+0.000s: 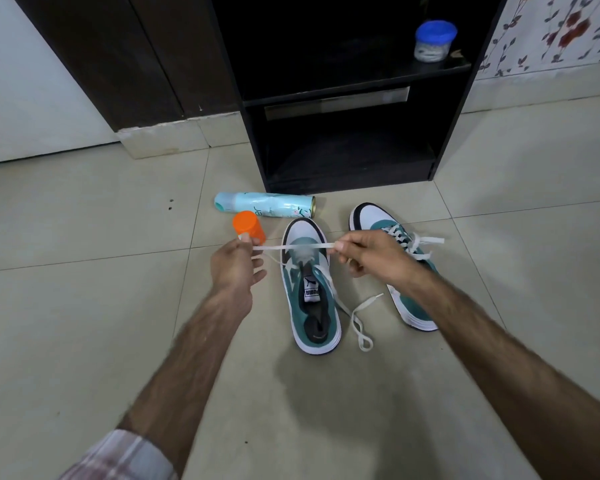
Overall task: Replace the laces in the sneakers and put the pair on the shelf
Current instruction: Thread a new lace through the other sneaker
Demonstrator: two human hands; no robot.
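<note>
Two teal, white and black sneakers stand on the tiled floor. The left sneaker (312, 296) has no lacing through its upper eyelets, and its tongue shows. The right sneaker (392, 244) is laced in white, with my right arm partly covering it. My left hand (236, 268) and my right hand (364, 252) each pinch a white lace (293, 247), stretched taut between them above the left sneaker's toe. The rest of the lace trails over the shoe and loops on the floor to its right. The dark shelf unit (347, 98) stands just behind the shoes.
A light blue spray can (267, 205) lies on its side before the shelf unit. An orange cap (248, 226) sits beside it, near my left hand. A blue-lidded jar (433, 41) stands on the upper shelf. A dark door frame is at the left.
</note>
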